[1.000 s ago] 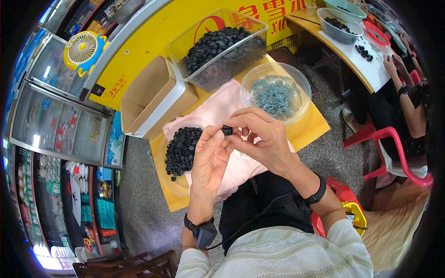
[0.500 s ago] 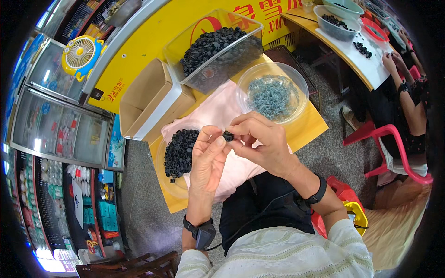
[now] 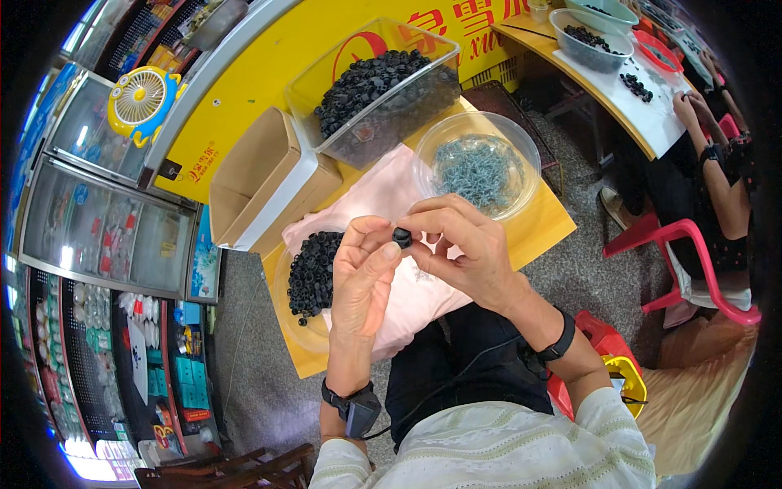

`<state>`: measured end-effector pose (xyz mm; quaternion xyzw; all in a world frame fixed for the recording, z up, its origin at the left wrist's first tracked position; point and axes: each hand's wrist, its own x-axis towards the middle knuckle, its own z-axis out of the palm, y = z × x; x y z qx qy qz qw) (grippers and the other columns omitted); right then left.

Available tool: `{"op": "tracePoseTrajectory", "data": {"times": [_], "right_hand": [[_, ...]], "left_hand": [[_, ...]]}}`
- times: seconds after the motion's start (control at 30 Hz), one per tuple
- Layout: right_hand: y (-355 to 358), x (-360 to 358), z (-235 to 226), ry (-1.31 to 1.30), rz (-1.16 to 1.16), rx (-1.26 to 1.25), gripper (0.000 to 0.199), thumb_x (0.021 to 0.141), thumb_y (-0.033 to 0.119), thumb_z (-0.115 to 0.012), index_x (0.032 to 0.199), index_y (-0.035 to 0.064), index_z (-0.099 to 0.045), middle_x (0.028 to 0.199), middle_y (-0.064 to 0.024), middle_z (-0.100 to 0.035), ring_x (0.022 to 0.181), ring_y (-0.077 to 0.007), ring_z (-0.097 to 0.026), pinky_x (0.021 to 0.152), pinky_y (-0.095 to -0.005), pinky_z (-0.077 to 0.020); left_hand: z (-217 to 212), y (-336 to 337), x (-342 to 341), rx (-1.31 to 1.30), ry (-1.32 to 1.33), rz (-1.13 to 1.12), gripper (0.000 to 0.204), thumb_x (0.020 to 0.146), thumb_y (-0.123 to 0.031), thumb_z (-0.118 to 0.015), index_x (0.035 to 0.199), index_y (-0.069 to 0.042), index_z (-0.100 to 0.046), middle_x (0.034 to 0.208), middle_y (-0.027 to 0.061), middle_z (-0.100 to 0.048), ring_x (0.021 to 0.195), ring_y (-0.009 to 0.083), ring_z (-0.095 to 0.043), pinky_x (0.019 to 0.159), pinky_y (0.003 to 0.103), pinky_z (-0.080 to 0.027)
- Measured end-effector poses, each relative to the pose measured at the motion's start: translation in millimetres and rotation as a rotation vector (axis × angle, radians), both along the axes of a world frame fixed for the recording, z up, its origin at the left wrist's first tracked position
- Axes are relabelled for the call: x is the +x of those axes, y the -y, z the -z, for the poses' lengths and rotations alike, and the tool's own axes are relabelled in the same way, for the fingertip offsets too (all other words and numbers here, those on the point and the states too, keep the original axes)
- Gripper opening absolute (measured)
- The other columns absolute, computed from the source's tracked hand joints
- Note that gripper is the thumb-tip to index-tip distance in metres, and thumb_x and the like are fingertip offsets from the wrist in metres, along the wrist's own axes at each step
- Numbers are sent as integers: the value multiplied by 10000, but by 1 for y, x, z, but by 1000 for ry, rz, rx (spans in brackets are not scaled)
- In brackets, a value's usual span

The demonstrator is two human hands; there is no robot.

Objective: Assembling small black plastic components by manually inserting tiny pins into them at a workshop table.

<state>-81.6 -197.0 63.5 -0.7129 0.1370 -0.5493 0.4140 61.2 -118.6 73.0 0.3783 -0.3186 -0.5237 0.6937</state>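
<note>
Between the fingertips of both hands is a small round black plastic cap [image 3: 401, 237]. My left hand [image 3: 364, 281] pinches it from the left with thumb and fingers. My right hand [image 3: 464, 248] grips it from the other side, its fingers curled. Beneath the hands a pale pink cloth [image 3: 383, 196] covers part of the yellow table. Close to my left hand, a round clear tub [image 3: 314, 330] holds many similar black pieces. Beyond my right hand stands a round clear tub [image 3: 533, 175] of thin grey screws or pins.
At the table's back sit a large clear bin [image 3: 371, 151] of black parts and an open cardboard box [image 3: 261, 183]. A second table [image 3: 656, 138] at upper right carries bowls; another person's hands [image 3: 692, 106] work there. A pink plastic chair [image 3: 709, 281] stands at right.
The black cap has turned between my fingertips, so more of its rounded face shows. Both hands stay in nearly the same place.
</note>
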Motion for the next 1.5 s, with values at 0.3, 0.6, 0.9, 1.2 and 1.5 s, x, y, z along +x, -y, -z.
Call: {"op": "tracePoseTrajectory", "data": {"times": [0.3,0.6,0.9,1.2,1.5], "right_hand": [[6,-3,2,3,-12,47,278,727,-15,-716,989,50,-650,938,-44,-627,746,-117,-616,532,-214,-492],[2,-4,-2,-51,42,-24,279,725,16,-734,990,52,-655,920,-48,-618,780,-129,-612,558,-245,-505],[7,-5,7,11,-5,42,253,716,-12,-711,956,38,-650,913,-41,-624,706,-91,-607,469,-197,-464],[8,-6,14,44,31,-47,196,692,-13,-728,871,16,-654,911,-52,-635,658,-88,-582,451,-204,-463],[3,-6,15,56,-15,31,256,715,-18,-734,958,32,-668,931,-56,-640,678,-86,-590,493,-202,-484]], "left_hand": [[1,1,-3,-7,-57,16,214,877,-11,-615,1076,-9,-535,1044,115,-635,996,193,-623,900,353,-503],[1,2,-2,-4,18,-27,289,815,53,-654,1072,-15,-541,1031,99,-635,971,160,-615,901,286,-478],[-2,1,-8,25,-14,19,268,850,14,-634,1099,-4,-536,1056,106,-622,988,192,-619,888,321,-495],[0,2,-8,39,-29,40,276,852,4,-646,1105,-10,-539,1055,103,-640,954,153,-624,865,311,-508],[-1,0,-7,28,-27,6,319,822,28,-669,1109,-18,-538,1042,98,-645,960,141,-619,884,294,-498]]}}
